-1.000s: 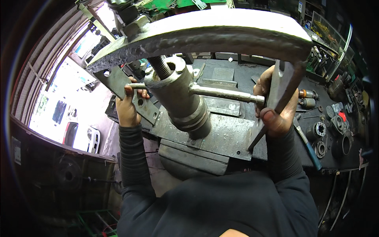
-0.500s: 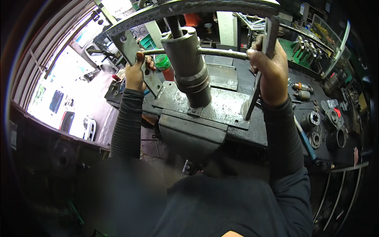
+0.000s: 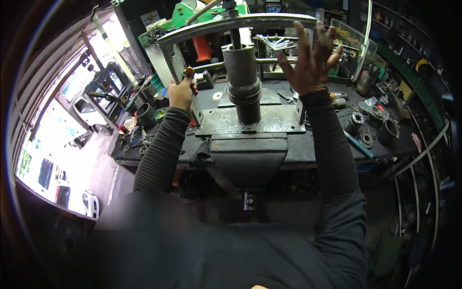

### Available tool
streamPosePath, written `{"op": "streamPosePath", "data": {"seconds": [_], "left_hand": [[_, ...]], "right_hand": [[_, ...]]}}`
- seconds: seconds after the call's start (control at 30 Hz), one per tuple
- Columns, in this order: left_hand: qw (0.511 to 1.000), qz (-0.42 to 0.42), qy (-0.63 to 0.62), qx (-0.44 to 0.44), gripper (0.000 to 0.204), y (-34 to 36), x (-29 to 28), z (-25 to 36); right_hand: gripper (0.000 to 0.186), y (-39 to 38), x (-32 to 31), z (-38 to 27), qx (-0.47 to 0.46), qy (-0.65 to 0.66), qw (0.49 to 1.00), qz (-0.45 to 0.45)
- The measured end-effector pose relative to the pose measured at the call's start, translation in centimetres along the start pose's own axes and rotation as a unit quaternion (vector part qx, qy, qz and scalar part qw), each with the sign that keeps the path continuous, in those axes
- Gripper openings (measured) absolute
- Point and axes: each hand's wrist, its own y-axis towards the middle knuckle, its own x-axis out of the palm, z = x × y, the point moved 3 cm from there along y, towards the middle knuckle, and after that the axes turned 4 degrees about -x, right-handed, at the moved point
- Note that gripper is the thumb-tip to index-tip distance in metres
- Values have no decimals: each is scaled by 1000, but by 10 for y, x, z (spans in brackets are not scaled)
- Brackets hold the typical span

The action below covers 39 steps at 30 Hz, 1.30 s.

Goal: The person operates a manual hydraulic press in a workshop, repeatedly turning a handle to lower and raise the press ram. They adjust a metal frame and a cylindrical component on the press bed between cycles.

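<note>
A steel press frame with a curved top bar (image 3: 260,19) stands on a base plate (image 3: 269,126) over a vise (image 3: 248,164). At its centre a threaded rod (image 3: 235,38) runs into a metal cylinder (image 3: 241,71), which has side rods (image 3: 269,60). My left hand (image 3: 182,91) is closed round the left upright, thumb at the left side rod's end. My right hand (image 3: 310,62) is open, fingers spread, in front of the top bar's right end; whether it touches the frame I cannot tell.
The dark workbench (image 3: 175,154) holds flanges and rings (image 3: 375,111), a blue-handled tool (image 3: 357,144) and a grey cup (image 3: 146,115). Behind are a green machine (image 3: 179,21) and a red container (image 3: 202,48). An opening at left shows vehicles (image 3: 91,110).
My right hand has let go of the right upright and opened, moving higher in the view. My left hand still grips. The view has shifted, showing more of the bench and room.
</note>
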Motion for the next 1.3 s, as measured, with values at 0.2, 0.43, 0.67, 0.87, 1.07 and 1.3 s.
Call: {"op": "streamPosePath", "data": {"seconds": [0.2,0.43,0.67,0.87,1.07,1.3], "left_hand": [[1000,20,17,17,36,-14,5,17],[999,1,42,25,38,-14,17,16],[997,-17,60,49,42,-10,5,14],[997,-33,31,58,47,-10,17,9],[996,-10,40,76,40,-13,3,12],[993,-29,61,102,46,-5,9,5]], "right_hand": [[94,22,14,-21,-11,-30,991,-130],[103,62,46,-84,88,-4,994,-64],[94,78,31,-105,207,65,976,3],[81,84,20,-105,154,-4,983,-95],[75,102,28,-115,122,-68,937,-320],[66,117,23,-101,6,-78,953,-294]]}}
